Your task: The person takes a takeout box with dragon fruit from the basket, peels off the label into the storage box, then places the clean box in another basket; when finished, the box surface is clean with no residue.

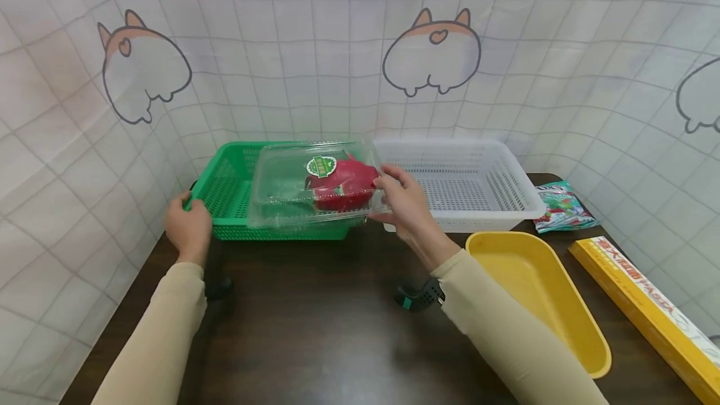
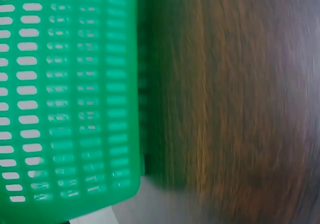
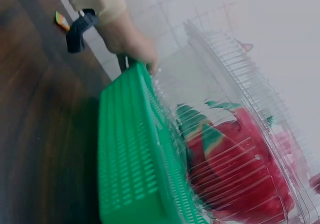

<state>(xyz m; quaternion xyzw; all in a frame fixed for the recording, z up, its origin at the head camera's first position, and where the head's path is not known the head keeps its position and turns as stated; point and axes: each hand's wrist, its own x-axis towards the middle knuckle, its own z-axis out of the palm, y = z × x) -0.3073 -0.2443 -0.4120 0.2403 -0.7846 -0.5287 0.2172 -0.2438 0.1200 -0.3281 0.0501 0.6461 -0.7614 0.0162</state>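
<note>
My left hand [image 1: 189,227] grips the left rim of a green perforated basket [image 1: 236,232], which stands at the back left of the table. Fingers and thumb of my right hand [image 1: 407,208] pinch the right end of a clear plastic box [image 1: 275,170] over this basket. A red dragon fruit [image 1: 351,189] with green-tipped scales lies inside the box, beneath a round green-and-white label [image 1: 321,166]. The right wrist view shows the box tilted, overlapping the basket's rim. Only the basket's slotted wall [image 2: 117,88] and the tabletop appear in the left wrist view.
To the right of the green basket stands a white perforated basket [image 1: 461,220]. A yellow tray [image 1: 582,324] lies in front of it, near my right sleeve. Farther right are a teal snack bag [image 1: 562,208] and a long yellow pasta box [image 1: 635,311]. A tiled-pattern sheet [image 1: 337,61] backs the table.
</note>
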